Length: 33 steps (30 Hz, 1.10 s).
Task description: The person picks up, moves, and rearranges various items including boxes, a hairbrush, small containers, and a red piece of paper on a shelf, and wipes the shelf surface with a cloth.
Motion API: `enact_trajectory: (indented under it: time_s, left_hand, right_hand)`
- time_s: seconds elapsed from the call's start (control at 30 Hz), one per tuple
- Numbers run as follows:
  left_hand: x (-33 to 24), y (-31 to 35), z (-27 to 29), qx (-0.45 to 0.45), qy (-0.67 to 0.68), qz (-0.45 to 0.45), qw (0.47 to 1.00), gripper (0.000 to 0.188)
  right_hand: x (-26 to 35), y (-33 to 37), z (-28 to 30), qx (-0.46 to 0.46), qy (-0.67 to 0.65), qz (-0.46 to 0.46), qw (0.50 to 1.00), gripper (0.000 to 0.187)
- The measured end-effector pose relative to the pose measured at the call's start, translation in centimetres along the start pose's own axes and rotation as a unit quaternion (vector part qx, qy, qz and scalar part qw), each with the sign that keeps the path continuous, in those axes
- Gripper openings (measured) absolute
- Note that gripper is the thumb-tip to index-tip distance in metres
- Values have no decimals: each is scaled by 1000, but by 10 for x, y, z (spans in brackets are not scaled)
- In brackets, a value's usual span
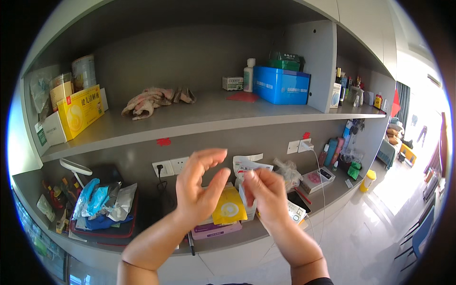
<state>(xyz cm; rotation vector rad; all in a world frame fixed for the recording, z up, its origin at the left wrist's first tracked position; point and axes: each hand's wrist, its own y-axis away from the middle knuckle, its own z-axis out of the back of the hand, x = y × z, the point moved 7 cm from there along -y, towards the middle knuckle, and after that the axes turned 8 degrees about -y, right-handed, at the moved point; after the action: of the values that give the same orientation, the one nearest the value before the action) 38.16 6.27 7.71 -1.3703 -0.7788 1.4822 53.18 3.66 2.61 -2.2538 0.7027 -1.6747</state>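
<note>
My left hand (pixel 199 185) is raised over the lower counter, empty, with its fingers curved and the thumb held apart from them. Beside it, my right hand (pixel 267 192) is closed, thumb up against curled fingers. Whatever those fingers hold, if anything, is hidden. Right behind the thumb stands a white printed packet (pixel 243 163); whether the hand touches it I cannot tell. A yellow packet (pixel 230 207) with a pale round emblem lies between my wrists, on top of a purple box (pixel 214 230).
Above the counter runs a grey shelf (pixel 190 124) with a yellow box (pixel 81 113), gloves (pixel 148 101) and a blue box (pixel 282 84). A tray of plastic packets (pixel 105 204) sits at left. To the right, a white cable (pixel 323 190) hangs past a white box (pixel 317 179).
</note>
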Motion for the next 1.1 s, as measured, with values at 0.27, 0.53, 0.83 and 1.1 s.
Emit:
enact_trajectory:
  time_s: [0.27, 0.53, 0.83, 1.1]
  left_hand:
    - [-25, -145, -12, 134, -89, 90, 983, 26]
    - [26, -224, -68, 187, -229, 131, 946, 37]
    - [52, -237, -73, 126, -278, 147, 941, 36]
    - [43, -224, -53, 62, -178, 180, 965, 39]
  right_hand:
    - [152, -86, 25, -160, 253, 429, 852, 14]
    - [206, -193, 38, -230, 566, 427, 666, 35]
    - [198, -236, 41, -183, 741, 51, 644, 64]
    - [207, -207, 51, -169, 607, 233, 740, 56]
